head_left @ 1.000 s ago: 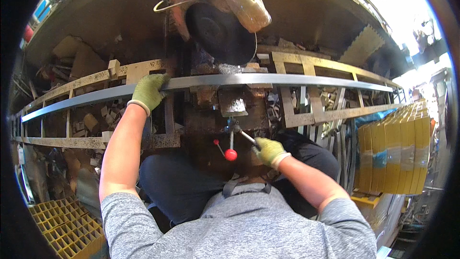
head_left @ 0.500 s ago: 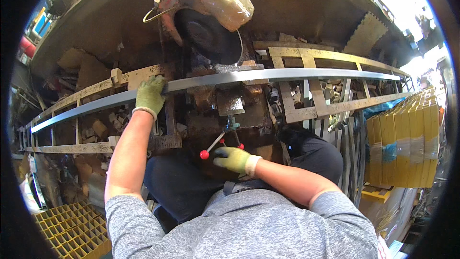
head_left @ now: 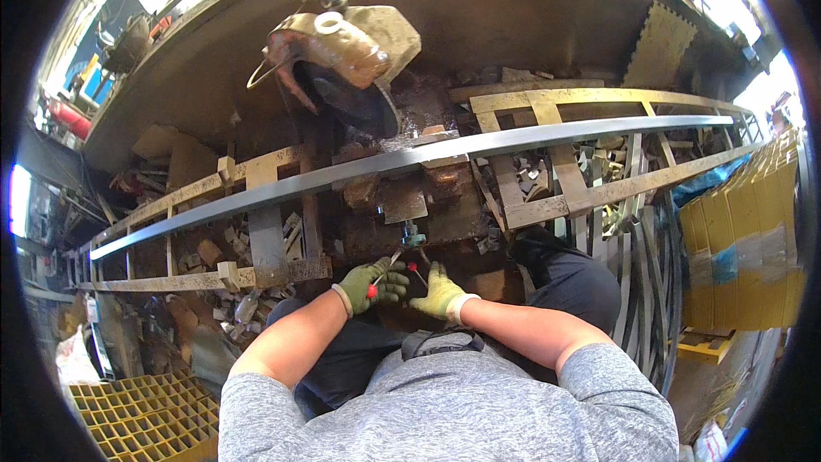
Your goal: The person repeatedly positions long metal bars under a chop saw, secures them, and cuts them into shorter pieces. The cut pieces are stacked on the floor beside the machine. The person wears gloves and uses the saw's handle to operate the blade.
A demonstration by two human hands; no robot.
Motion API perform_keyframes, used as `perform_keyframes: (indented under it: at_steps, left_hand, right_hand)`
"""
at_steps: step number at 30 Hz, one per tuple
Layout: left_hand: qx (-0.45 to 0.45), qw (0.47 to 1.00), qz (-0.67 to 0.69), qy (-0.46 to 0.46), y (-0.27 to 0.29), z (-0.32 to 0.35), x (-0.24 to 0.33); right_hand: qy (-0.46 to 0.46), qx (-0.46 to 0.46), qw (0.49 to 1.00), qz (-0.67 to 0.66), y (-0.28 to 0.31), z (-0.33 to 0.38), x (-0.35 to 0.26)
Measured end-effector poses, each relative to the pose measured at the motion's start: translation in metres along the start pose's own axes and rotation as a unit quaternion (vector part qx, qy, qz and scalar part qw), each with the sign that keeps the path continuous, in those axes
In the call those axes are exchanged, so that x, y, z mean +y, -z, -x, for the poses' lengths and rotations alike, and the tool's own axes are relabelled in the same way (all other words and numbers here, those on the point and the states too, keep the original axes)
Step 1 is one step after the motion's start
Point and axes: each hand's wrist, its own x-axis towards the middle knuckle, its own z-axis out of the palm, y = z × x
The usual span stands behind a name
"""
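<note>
A three-spoke crank handle with red ball knobs [head_left: 412, 267] sticks out toward me from the vise screw [head_left: 413, 234]. My left hand [head_left: 376, 282], in a green-yellow work glove, is at its left spoke, fingers stretched out and apart beside a red ball. At the right spoke is my right hand [head_left: 438, 293], gloved too, with thumb apart and fingers pointing up; its contact with the spoke is partly hidden. Beyond both hands, a long grey metal bar [head_left: 342, 173] lies across the vise block [head_left: 402, 203]. Above it hangs a dark cutting disc [head_left: 346, 98] under a worn metal guard [head_left: 338, 47].
Slatted metal frames [head_left: 560, 107] flank the vise, with offcuts [head_left: 609, 158] lying among them. A stack of yellow pieces [head_left: 740, 239] stands at the right, beside long metal strips [head_left: 629, 274]. A yellow grid [head_left: 141, 419] is at lower left.
My left hand has let go of the bar and come down to the crank handle. My right hand has moved slightly right. The view has shifted, and the disc with its guard appears farther left.
</note>
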Motion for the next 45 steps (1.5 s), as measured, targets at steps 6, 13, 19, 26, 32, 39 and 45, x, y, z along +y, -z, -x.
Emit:
perform_keyframes:
  at_steps: [6,13,19,26,32,39,45]
  left_hand:
    - [0.197,0.972,-0.127,-0.007,-0.048,0.018,0.007]
    - [0.187,0.821,-0.511,-0.169,-0.055,0.036,0.026]
    - [0.420,0.541,-0.486,-0.543,0.002,0.054,0.126]
    - [0.457,0.581,-0.278,-0.613,0.060,0.000,0.163]
    - [0.474,0.563,-0.383,-0.558,0.065,0.004,0.175]
    - [0.447,0.613,-0.356,-0.546,0.066,0.015,0.182]
    - [0.441,0.627,-0.359,-0.531,0.073,0.013,0.190]
  right_hand:
    - [0.110,0.015,0.991,-0.068,-0.004,-0.012,0.003]
    - [0.117,-0.104,0.987,0.037,0.072,0.013,-0.010]
    - [0.266,0.029,0.948,-0.175,0.261,0.093,-0.109]
    - [0.456,0.282,0.791,-0.293,0.499,0.070,-0.346]
    - [0.447,0.426,0.765,-0.182,0.606,0.064,-0.520]
    - [0.246,0.604,0.676,0.344,0.616,0.074,-0.558]
    - [0.131,0.639,0.432,0.622,0.608,0.087,-0.547]
